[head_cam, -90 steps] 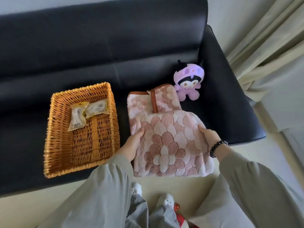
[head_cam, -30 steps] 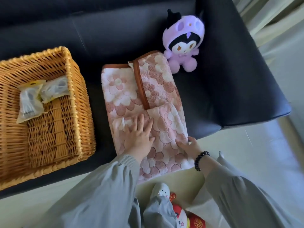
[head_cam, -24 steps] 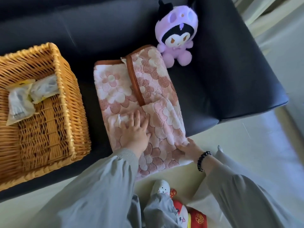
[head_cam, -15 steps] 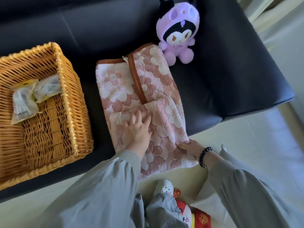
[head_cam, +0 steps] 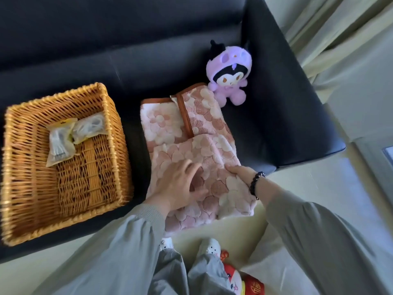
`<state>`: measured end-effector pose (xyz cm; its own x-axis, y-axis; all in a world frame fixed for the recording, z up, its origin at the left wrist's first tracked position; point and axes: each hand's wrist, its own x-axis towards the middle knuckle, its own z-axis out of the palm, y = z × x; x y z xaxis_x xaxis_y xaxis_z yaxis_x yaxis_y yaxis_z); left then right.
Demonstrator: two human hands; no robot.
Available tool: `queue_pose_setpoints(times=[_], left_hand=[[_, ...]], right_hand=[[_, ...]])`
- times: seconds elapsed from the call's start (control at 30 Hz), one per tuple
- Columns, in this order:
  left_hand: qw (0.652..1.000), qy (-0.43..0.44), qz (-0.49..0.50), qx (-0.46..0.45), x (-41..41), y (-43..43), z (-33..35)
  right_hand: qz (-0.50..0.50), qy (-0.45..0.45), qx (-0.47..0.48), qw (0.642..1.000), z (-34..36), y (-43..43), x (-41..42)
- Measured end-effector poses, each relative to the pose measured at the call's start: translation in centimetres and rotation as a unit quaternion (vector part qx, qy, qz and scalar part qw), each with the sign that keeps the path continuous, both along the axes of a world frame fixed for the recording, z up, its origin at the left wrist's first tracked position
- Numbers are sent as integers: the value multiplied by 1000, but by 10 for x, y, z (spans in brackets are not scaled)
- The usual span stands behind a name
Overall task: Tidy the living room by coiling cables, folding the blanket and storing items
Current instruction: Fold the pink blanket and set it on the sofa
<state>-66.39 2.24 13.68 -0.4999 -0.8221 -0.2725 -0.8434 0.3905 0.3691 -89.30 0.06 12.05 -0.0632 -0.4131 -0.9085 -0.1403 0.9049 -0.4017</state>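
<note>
Left hand (head_cam: 180, 184), fingers spread flat, pins the pink flower-patterned fleece blanket (head_cam: 191, 145) to the black leather sofa (head_cam: 276, 124). Right hand (head_cam: 239, 172) pinches its three-o'clock edge (presumably squaring the fold).

The blanket (head_cam: 191, 145) is thick, plush pink cloth embossed with petals and edged in smooth brown trim. The sofa (head_cam: 148, 60) is dark, leather-like upholstery with a soft sheen. The basket (head_cam: 114, 133) is rough woven wicker and holds glossy clear plastic pouches (head_cam: 59, 145). The purple plush toy (head_cam: 229, 71) looks fuzzy. The bracelet (head_cam: 256, 182) has shiny dark beads.
</note>
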Motion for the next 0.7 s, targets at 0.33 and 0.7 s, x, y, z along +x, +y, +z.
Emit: queue_pose_setpoints(times=[0.33,0.7], left_hand=[[991,-134,-8,-27,3,8,23],[989,-104,99,-35,-8,-39,35]], right_hand=[[-96,-81,35,991,44,-38,4],[224,155,-303,913,88,-55,-3]])
